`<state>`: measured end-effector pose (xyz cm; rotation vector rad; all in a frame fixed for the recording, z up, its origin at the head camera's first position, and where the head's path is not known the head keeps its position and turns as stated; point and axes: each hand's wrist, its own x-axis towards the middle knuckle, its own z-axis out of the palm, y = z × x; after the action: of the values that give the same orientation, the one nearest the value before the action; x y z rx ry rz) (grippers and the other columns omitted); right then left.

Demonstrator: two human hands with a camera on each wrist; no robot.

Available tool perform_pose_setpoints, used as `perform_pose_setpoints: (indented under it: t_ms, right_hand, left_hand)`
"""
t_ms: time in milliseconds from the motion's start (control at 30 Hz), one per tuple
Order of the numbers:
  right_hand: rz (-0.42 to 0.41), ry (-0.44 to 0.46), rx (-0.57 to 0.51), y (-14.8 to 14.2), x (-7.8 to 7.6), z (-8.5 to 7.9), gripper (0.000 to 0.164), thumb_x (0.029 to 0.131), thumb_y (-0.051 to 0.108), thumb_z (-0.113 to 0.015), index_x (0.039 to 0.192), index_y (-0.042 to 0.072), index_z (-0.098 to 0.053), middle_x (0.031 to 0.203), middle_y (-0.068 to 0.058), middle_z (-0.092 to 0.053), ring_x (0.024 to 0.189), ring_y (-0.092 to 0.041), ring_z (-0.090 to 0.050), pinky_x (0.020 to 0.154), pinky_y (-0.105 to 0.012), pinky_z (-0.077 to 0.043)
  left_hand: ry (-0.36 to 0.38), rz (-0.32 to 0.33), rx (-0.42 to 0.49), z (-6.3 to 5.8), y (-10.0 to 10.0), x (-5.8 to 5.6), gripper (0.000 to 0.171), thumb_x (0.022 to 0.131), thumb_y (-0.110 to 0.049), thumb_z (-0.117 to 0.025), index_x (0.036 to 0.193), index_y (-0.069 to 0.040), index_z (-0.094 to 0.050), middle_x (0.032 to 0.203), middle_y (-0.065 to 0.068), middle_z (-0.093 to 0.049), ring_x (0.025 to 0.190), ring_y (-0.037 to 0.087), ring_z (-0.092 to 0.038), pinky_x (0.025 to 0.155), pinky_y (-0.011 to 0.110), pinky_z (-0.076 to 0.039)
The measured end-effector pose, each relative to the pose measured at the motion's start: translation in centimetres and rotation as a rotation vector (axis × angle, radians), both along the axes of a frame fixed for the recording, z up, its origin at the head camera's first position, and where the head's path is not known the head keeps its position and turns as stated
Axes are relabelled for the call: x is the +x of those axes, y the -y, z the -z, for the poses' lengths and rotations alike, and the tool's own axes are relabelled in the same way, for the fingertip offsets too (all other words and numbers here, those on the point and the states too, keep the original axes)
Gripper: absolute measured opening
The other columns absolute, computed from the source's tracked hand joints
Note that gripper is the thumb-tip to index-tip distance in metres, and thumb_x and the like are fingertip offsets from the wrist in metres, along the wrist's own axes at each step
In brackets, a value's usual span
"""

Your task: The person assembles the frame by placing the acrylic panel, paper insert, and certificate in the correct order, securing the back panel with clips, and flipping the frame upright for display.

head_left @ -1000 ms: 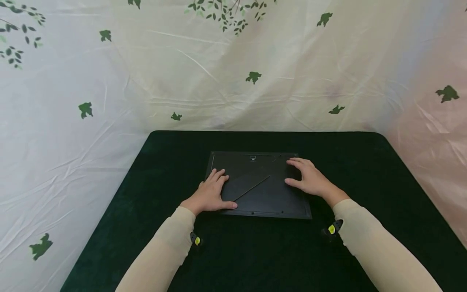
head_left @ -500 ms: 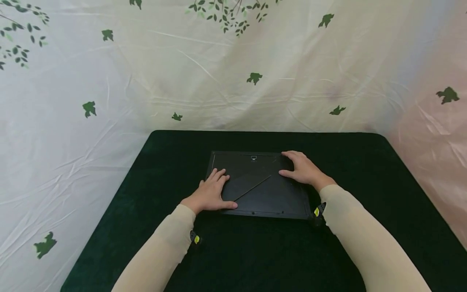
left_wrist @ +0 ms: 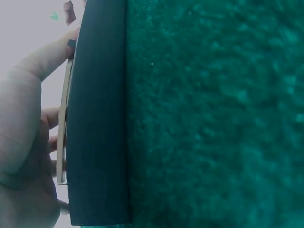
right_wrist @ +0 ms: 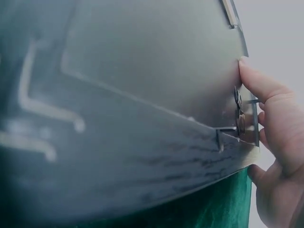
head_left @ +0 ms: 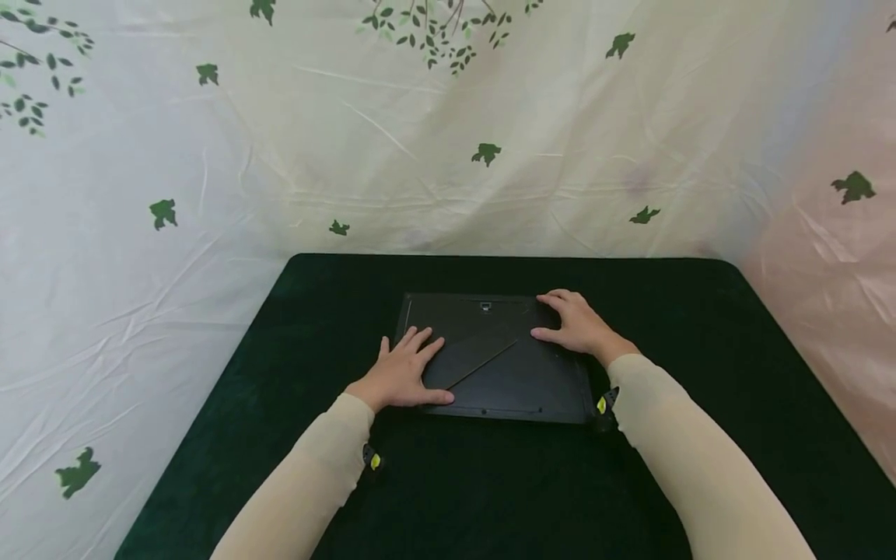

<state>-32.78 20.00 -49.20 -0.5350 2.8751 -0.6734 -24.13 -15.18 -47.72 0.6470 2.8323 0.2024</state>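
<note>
Your left hand [head_left: 397, 375] lies with fingers spread wide on the left side of the flat, black, rectangular frame [head_left: 500, 375]; it is not closed around anything. The frame rests near the middle of the table with dark green cloth [head_left: 336, 311], and it seems back side up, since a small metal hanger [head_left: 486, 306] and a thin diagonal line [head_left: 483, 364] show on it. Your right hand [head_left: 579, 323] touches the far right corner, thumb and forefinger apart; whether its tips press the small metal piece [right_wrist: 239, 109] there, I cannot tell.

To steady the frame well, I advise a light, even weight from the left palm and gentle right fingers, so that it does not slide.

To the left, the cloth offers wide room; the far table edge is nearer, with pale leaf-printed fabric [head_left: 392, 155] behind; to the right, room is also wide.
</note>
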Motion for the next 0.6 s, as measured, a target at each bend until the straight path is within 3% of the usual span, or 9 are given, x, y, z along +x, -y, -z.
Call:
perform_pose_setpoints:
  t_ms: [367, 600]
  right_hand:
    - [0.013, -0.002, -0.018, 0.04, 0.9, 0.19, 0.081, 0.083, 0.061, -0.063, 0.146, 0.015, -0.041, 0.151, -0.012, -0.03, 0.137, -0.035, -0.024, 0.106, -0.058, -0.028]
    - [0.017, -0.012, -0.002, -0.05, 0.97, 0.16, 0.077, 0.084, 0.059, -0.064, 0.145, 0.016, -0.043, 0.151, -0.012, -0.031, 0.138, -0.035, -0.025, 0.107, -0.058, -0.027]
  left_hand:
    - [0.03, 0.013, 0.066, 0.29, 0.42, 0.48, 0.104, 0.074, -0.081, -0.054, 0.154, -0.023, -0.022, 0.162, 0.003, -0.005, 0.147, 0.03, 0.0, 0.109, 0.067, -0.008]
    - [0.034, 0.008, 0.042, 0.38, 0.1, 0.48, 0.103, 0.074, -0.08, -0.053, 0.155, -0.023, -0.021, 0.162, 0.004, -0.005, 0.147, 0.03, 0.0, 0.109, 0.066, -0.009]
